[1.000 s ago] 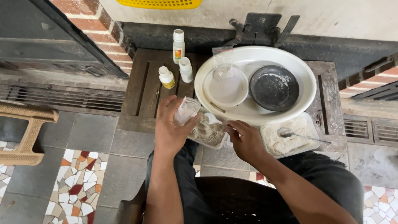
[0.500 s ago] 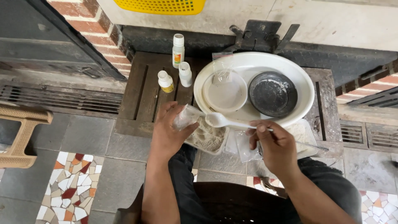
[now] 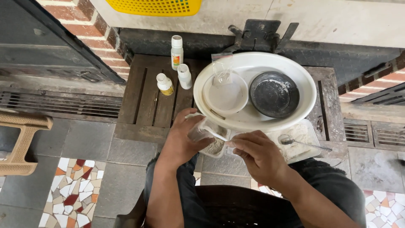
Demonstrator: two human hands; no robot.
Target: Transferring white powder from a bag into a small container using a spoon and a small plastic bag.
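Observation:
My left hand (image 3: 179,141) grips a small clear plastic cup (image 3: 197,131), tilted over a clear tub of pale powder (image 3: 216,147) at the near edge of a dark wooden pallet (image 3: 143,97). My right hand (image 3: 258,155) pinches the handle of a white plastic spoon (image 3: 217,135); its front end reaches into the cup. Just beyond both hands sits a big white basin (image 3: 306,105). It holds a white bowl (image 3: 225,96), a black bowl (image 3: 274,93) and a clear plastic bag (image 3: 221,72).
A shallow tray of white powder (image 3: 301,135) with a metal spoon (image 3: 303,143) lies right of my right hand. Three small white bottles (image 3: 177,52) (image 3: 184,76) (image 3: 164,84) stand on the pallet. A tan plastic stool (image 3: 21,143) is at the left, and a yellow basket (image 3: 156,6) is at the top.
My right hand has swung the white spoon from above the basin's near rim back left and down into the cup. My left hand kept hold of the cup.

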